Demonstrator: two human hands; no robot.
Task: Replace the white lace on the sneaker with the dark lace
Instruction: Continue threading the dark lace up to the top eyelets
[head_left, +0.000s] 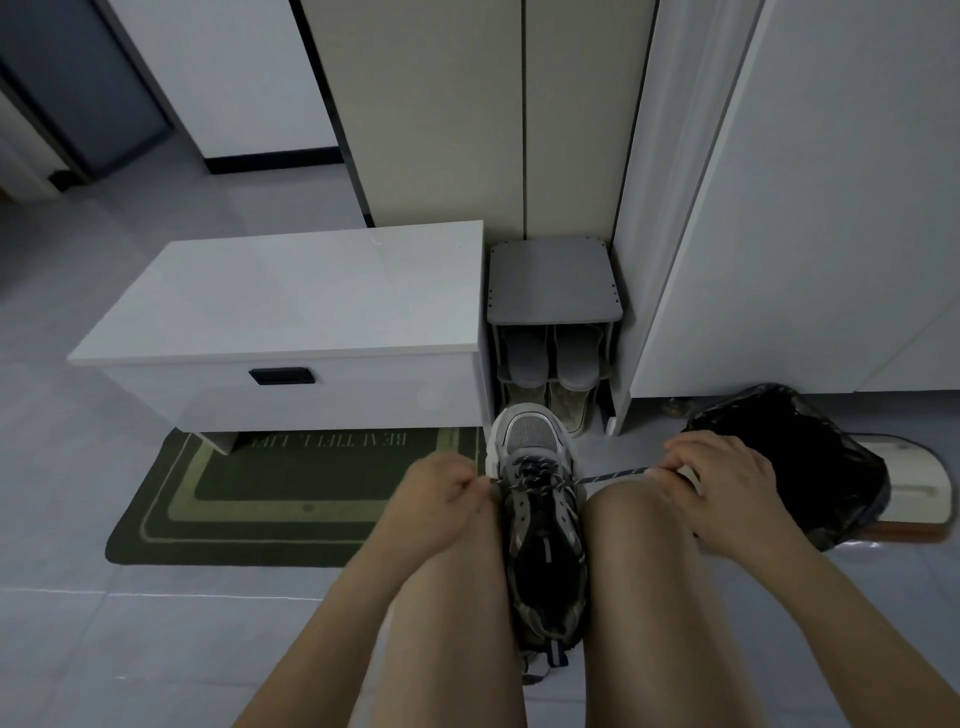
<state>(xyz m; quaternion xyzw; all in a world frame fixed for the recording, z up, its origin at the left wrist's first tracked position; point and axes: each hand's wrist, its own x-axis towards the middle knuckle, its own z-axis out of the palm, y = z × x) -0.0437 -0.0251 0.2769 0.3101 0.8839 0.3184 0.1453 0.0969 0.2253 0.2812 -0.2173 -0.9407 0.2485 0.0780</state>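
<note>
A grey and white sneaker (540, 519) stands between my knees, toe pointing away from me. A dark speckled lace (613, 475) runs through its front eyelets. My right hand (722, 483) pinches one end of that lace, which is stretched taut to the right of the shoe. My left hand (441, 493) pinches the other end close against the shoe's left side. No white lace shows in view.
A white low drawer cabinet (291, 332) stands ahead on a green doormat (270, 499). A grey shoe rack (553, 332) with slippers sits just beyond the sneaker's toe. A black plastic bag (795, 467) lies on the floor at the right, near a white door.
</note>
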